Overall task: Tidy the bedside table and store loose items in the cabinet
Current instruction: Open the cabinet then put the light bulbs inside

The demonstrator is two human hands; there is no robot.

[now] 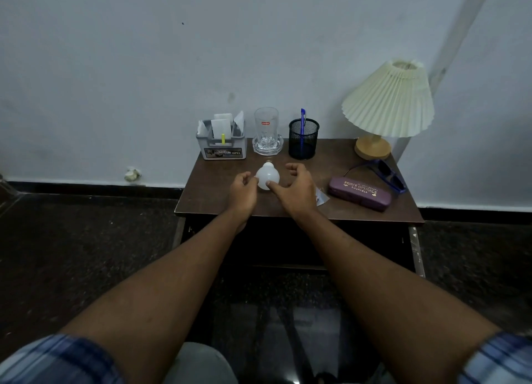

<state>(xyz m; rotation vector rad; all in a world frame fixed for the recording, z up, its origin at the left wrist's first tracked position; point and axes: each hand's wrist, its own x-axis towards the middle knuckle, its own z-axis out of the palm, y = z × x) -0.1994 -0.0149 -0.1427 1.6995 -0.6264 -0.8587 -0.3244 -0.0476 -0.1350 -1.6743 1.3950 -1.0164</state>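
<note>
A frosted white round light bulb [267, 177] is lying on its side on the dark brown wooden bedside table [345, 211], its metal screw base pointing toward the wall. The left hand [244, 190] is touching its left side with curled fingers, while the right hand [295, 187] is cupping it loosely, thumb on the glass; neither is clamping it. A small clear item [321, 199] is lying half hidden behind the right wrist, too unclear to identify.
</note>
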